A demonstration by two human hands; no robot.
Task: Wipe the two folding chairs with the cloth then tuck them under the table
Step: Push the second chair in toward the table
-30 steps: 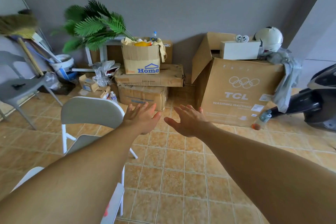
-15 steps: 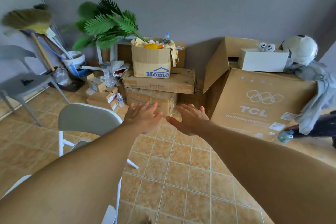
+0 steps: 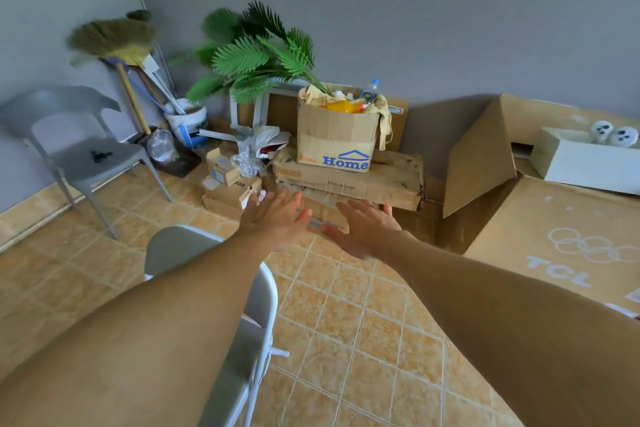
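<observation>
Both arms were stretched fwd over the tiled floor [image 3: 346, 322], L hand [image 3: 273, 218] & R hand [image 3: 363, 229] side by side, near but not touching, fingers [image 3: 284, 201] straight and a little spread, holding nothing. The folding chair [image 3: 180, 246] stood low left, right under the L forearm, which hid most of it. Its grey backrest showed beside the wrist, and a grey-white edge w/ white tube frame showed lower down; couldn't tell if that lower piece was the same chair. Straight ahead of the hands, against the grey wall [image 3: 415, 10], a stack of flat cartons [image 3: 349, 180] carried an open Home box [image 3: 336, 139] stuffed w/ odds & ends, a water bottle [image 3: 370, 90] poking out the top. Left of the stack sat small boxes [image 3: 230, 184] & crumpled plastic bags [image 3: 254, 149], w/ a palm plant [image 3: 256, 55] leaning over behind. In the corner, brooms [image 3: 114, 38] leaned on the wall beside a white bucket [image 3: 188, 114], and a grey plastic chair [image 3: 93, 163] stood at far left. On the right a big TCL carton [image 3: 554, 218] filled the floor, w/ a white box [image 3: 588, 166] on top & a raised cardboard flap [image 3: 481, 156] beside it.
</observation>
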